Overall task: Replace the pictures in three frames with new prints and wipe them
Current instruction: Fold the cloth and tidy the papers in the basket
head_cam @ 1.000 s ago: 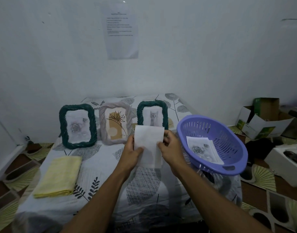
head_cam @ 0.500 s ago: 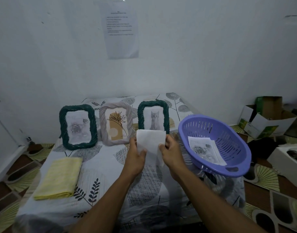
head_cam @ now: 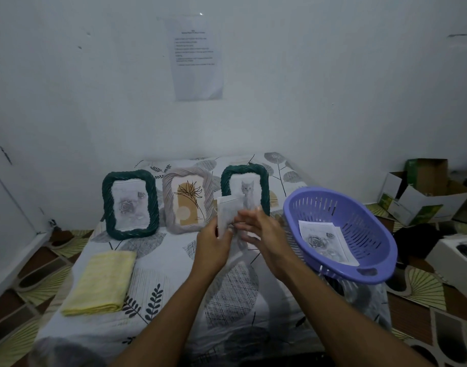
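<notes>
Three frames, one basket, one cloth, one held print, two hands

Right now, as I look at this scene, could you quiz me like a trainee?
1. How many frames stand upright?
2. True or false: prints lie in the basket.
3. The left hand grips: A paper, B a frame, C nothing.
Key: 1 three; 2 true; 3 A.
</notes>
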Demonstrator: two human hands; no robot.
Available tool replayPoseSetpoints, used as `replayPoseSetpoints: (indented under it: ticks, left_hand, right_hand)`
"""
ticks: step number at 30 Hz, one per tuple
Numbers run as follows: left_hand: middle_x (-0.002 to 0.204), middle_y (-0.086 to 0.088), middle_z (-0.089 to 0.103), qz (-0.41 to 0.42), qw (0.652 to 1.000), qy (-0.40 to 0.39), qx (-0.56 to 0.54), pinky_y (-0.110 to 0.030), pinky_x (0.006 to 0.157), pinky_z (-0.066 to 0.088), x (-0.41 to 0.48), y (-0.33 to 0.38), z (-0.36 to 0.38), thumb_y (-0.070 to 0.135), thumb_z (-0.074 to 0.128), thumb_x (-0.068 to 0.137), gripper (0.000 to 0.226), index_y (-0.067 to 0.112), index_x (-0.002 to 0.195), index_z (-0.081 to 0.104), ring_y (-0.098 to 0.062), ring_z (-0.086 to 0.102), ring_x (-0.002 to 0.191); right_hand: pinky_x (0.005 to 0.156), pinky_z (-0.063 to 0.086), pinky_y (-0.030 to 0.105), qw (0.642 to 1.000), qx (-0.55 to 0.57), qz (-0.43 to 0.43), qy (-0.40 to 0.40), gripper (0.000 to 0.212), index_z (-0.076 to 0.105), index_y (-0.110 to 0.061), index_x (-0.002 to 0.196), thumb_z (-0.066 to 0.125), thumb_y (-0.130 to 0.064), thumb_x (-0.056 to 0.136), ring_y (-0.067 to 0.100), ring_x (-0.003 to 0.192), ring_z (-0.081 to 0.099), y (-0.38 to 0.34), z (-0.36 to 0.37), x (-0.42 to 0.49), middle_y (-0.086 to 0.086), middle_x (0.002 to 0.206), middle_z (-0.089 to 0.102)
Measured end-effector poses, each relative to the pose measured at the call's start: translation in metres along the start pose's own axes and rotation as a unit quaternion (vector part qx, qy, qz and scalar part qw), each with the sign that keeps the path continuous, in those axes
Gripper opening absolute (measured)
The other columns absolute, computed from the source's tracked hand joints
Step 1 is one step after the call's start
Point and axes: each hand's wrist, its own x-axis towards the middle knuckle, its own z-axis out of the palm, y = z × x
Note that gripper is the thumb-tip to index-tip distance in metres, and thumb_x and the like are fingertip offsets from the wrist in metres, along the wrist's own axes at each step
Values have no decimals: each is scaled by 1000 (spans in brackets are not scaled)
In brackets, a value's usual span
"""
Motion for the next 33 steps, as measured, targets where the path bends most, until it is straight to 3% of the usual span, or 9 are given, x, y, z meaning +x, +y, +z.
replayPoseSetpoints:
  ticks: [2, 6, 9, 17, 19, 22, 27, 31, 33]
  left_hand:
    - [88, 4, 68, -28, 999, 15, -17, -18, 65, 47, 3, 1, -3, 10, 55, 94, 14, 20, 95, 65, -10, 64, 83]
    - [94, 5, 72, -41, 994, -12, -97, -21, 73, 54, 2, 0, -12, 8, 60, 91, 20, 26, 98, 65, -7, 68, 86]
    - [101, 4, 72, -37, 994, -25, -95, -29, 79, 56, 3, -3, -13, 13, 62, 91, 22, 27, 108, 61, -11, 68, 94]
    - [112, 1, 66, -78, 992, -29, -91, -29, 83, 56, -8, -28, -7, 9, 52, 96, 28, 20, 122, 48, -10, 65, 102]
    - [115, 0, 65, -78, 993, -37, -83, -39, 92, 53, -8, -30, -3, 11, 50, 97, 27, 20, 123, 49, -15, 63, 107]
    - [119, 0, 62, -73, 995, -32, -58, -39, 98, 49, -8, -28, 3, 12, 46, 99, 29, 21, 126, 47, -14, 59, 112]
    - [113, 0, 63, -48, 998, -19, -34, -35, 92, 51, -6, -22, 5, 9, 43, 99, 26, 24, 120, 50, -15, 60, 108]
    - [108, -1, 64, -1, 999, -36, -28, -33, 83, 55, 8, 1, 10, 13, 46, 98, 21, 21, 116, 52, -16, 62, 101]
    - [103, 2, 66, 11, 998, -52, -44, -30, 79, 54, 15, 17, 19, 18, 48, 98, 16, 24, 111, 55, -14, 64, 97]
  right_hand:
    - [92, 54, 37, 994, -80, -44, 59, 17, 64, -23, 109, 51, -27, 98, 16, 102, 65, 3, 0, 4, 0, 109, 69]
    - [89, 55, 35, 990, -89, -51, 102, 33, 55, -25, 121, 59, -10, 92, 13, 102, 62, 5, 3, 6, -2, 115, 64]
    - [85, 57, 36, 991, -85, -74, 78, 31, 65, -29, 105, 53, -2, 93, 18, 98, 67, 2, 8, 3, -2, 102, 72]
    - [82, 55, 25, 993, -80, -46, 73, 33, 59, -20, 116, 44, 2, 95, 9, 99, 65, 25, 11, -7, -4, 108, 70]
    - [79, 56, 29, 993, -81, -43, 75, 34, 59, -22, 117, 42, -1, 97, 13, 97, 66, 25, 13, -4, -3, 108, 69]
    - [84, 57, 36, 990, -107, -33, 82, 33, 58, -26, 118, 39, -7, 99, 16, 100, 64, 29, 16, 0, -3, 109, 67]
    - [65, 50, 24, 984, -140, -41, 105, 26, 62, -20, 115, 42, -13, 100, 17, 86, 63, 24, 15, -1, 2, 98, 68]
    - [80, 57, 40, 972, -176, -76, 134, 21, 64, -18, 110, 50, -11, 95, 20, 91, 65, -6, 4, 5, 2, 98, 69]
    - [80, 57, 39, 963, -196, -106, 153, 22, 66, -18, 108, 53, -9, 93, 20, 91, 66, -28, -9, 7, 2, 97, 71]
